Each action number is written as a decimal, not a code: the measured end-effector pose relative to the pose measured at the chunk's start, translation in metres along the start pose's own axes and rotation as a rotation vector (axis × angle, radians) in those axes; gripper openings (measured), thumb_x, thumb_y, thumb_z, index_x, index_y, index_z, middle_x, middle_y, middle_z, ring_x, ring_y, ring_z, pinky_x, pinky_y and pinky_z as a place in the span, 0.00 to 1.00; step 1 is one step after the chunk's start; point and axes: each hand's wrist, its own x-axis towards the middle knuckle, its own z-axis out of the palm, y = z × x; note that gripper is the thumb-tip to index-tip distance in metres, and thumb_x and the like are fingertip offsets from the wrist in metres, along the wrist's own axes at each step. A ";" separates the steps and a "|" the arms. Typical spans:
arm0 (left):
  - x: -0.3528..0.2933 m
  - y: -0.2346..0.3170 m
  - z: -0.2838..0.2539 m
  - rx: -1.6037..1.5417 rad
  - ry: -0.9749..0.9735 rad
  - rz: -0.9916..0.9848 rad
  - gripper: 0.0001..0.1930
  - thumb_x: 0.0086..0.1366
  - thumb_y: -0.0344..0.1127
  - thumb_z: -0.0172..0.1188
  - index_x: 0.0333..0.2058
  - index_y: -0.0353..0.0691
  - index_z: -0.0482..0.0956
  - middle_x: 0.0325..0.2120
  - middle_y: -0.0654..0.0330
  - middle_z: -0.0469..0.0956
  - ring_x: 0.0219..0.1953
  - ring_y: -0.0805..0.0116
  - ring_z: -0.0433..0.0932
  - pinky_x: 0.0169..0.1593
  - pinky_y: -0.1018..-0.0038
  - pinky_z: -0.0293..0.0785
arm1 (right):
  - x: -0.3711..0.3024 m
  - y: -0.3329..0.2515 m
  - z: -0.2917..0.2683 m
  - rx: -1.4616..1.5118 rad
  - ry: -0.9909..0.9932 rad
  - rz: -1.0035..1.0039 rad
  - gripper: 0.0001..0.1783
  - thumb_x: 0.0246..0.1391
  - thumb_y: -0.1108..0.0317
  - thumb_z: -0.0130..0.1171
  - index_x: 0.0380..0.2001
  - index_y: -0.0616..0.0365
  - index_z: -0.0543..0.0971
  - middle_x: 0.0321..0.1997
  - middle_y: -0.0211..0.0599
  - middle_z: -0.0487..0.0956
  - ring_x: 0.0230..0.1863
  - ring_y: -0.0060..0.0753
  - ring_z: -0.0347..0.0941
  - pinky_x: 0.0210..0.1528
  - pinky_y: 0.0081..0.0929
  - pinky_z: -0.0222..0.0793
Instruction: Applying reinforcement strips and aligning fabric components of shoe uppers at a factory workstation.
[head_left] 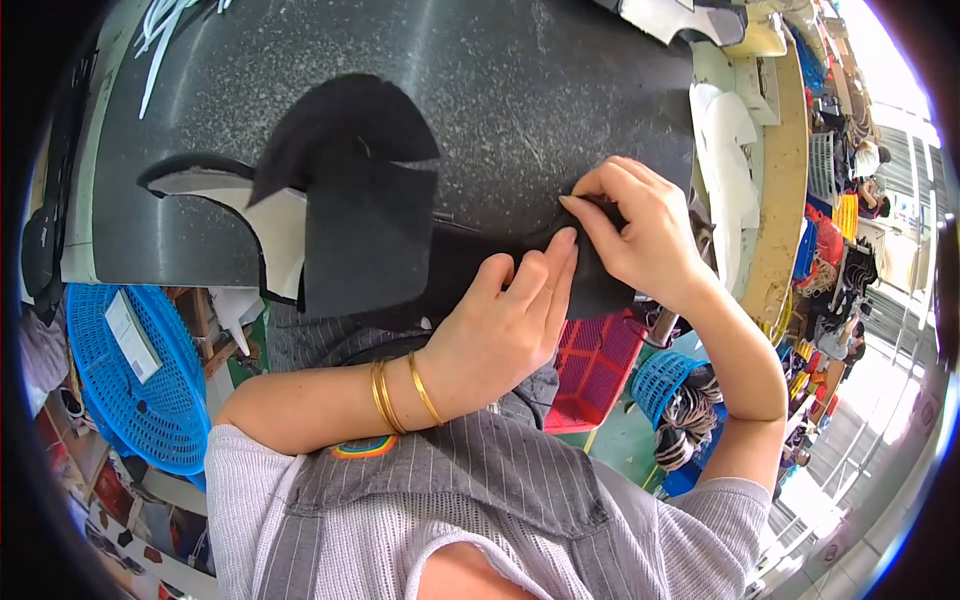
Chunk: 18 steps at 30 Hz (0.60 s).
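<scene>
A cut piece of black sheet material (470, 262) lies along the near edge of the dark speckled worktop (500, 120). My right hand (640, 225) is closed in a pinch on its edge, thumb and fingers together. Beside it, my left hand (510, 310) rests on the same piece with its fingers stretched out and their tips close to the pinched edge; its thumb is hidden. To the left lie more black cut pieces (370, 235), one with a curved hooked end. They overlap a curved piece with a pale face and black edging (280, 230).
White strips (160, 50) lie at the far left, another pale-and-black piece (680, 20) at the far right. White cut sheets (725, 170) sit beyond the right edge. Below stand a blue basket (140, 400), a red crate (595, 370) and a filled blue basket (665, 380).
</scene>
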 end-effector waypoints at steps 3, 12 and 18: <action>0.000 0.005 0.000 0.062 -0.010 -0.053 0.23 0.55 0.30 0.53 0.51 0.28 0.76 0.56 0.49 0.71 0.41 0.62 0.69 0.41 0.72 0.69 | -0.012 0.002 0.004 -0.055 0.050 -0.022 0.11 0.48 0.64 0.67 0.25 0.59 0.76 0.28 0.39 0.77 0.33 0.44 0.75 0.35 0.34 0.72; 0.001 0.009 0.000 0.123 -0.074 -0.062 0.26 0.59 0.36 0.51 0.55 0.31 0.74 0.58 0.51 0.70 0.44 0.63 0.65 0.39 0.75 0.66 | -0.027 0.012 0.013 0.184 0.155 0.126 0.08 0.50 0.73 0.65 0.32 0.64 0.79 0.30 0.41 0.78 0.30 0.38 0.76 0.35 0.27 0.71; 0.017 0.008 0.001 0.113 -0.157 -0.070 0.27 0.59 0.37 0.51 0.57 0.32 0.72 0.60 0.51 0.68 0.42 0.64 0.65 0.38 0.77 0.65 | -0.021 0.019 0.009 0.180 0.142 0.128 0.11 0.51 0.65 0.63 0.31 0.62 0.78 0.31 0.44 0.78 0.34 0.49 0.77 0.36 0.35 0.73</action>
